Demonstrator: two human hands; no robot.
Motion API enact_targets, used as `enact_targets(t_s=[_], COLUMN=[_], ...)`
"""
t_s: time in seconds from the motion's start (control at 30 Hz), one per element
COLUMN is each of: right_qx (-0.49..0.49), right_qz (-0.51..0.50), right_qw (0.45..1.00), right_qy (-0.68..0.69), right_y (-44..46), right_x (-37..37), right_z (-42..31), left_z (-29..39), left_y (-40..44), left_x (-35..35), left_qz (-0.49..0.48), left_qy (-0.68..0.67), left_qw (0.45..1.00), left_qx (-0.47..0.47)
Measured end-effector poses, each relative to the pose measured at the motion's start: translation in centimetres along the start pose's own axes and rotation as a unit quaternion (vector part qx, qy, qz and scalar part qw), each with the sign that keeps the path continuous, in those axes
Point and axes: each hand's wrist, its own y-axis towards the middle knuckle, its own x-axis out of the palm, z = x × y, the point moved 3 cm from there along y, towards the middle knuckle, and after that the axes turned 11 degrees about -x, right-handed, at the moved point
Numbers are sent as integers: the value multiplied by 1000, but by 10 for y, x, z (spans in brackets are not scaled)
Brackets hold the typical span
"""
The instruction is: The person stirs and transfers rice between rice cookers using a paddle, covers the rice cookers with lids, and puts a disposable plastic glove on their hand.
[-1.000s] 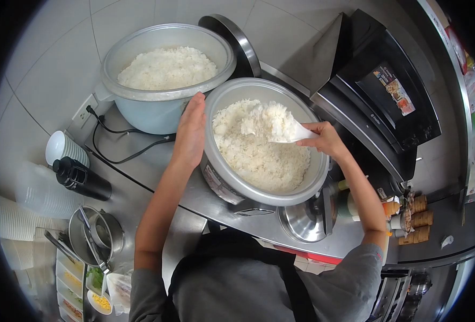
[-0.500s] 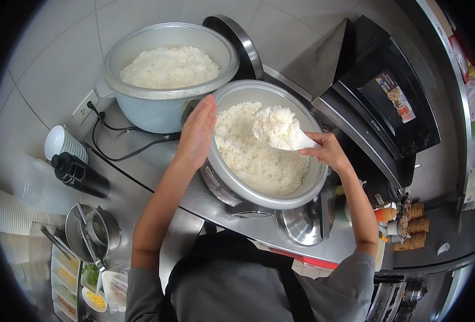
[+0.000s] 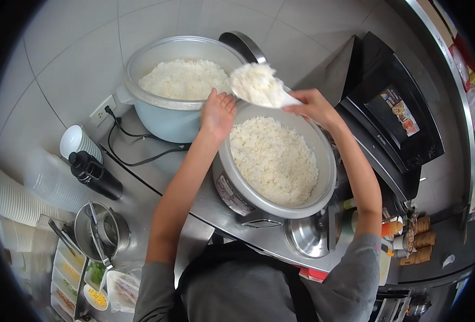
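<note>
My right hand (image 3: 315, 109) grips the handle of a white rice paddle (image 3: 289, 100), which carries a heap of cooked rice (image 3: 256, 84). The loaded paddle hangs above the far rim of the near rice cooker (image 3: 227, 196), whose pot holds more white rice (image 3: 275, 161). My left hand (image 3: 218, 114) holds nothing; its fingers are raised and apart beside the near cooker's left rim, close to the light-blue rice pot (image 3: 167, 121). That second pot, behind and to the left, contains a mound of rice (image 3: 186, 79).
Black cables (image 3: 146, 159) run across the steel counter. At left are a black bottle (image 3: 95, 174), stacked white bowls (image 3: 79, 142), a metal pot with tongs (image 3: 120, 236) and topping trays (image 3: 68, 268). A steel lid (image 3: 307, 236) lies near front; a black appliance (image 3: 393, 123) stands right.
The loaded paddle has risen from inside the near cooker toward its far left rim, with my right hand. My left hand has shifted slightly right, and the camera view has shifted too.
</note>
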Motion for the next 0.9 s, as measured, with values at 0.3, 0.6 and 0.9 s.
enact_targets(t_s=[0.3,0.6,0.9], right_qx=[-264,-232,-65], right_qz=[128,202,-91], right_qw=[732,775,829], right_qy=[-615,-553,-547], right_y=[193,106,-66], right_x=[131,68,29], right_z=[15,-49,17], left_z=[-3,10,-41], left_y=[-7,-73,-53], left_x=[-21,-26,-39], left_qz=[48,97,144], left_qy=[138,334,506], left_qw=[989,924,829], left_qx=[0,160,190])
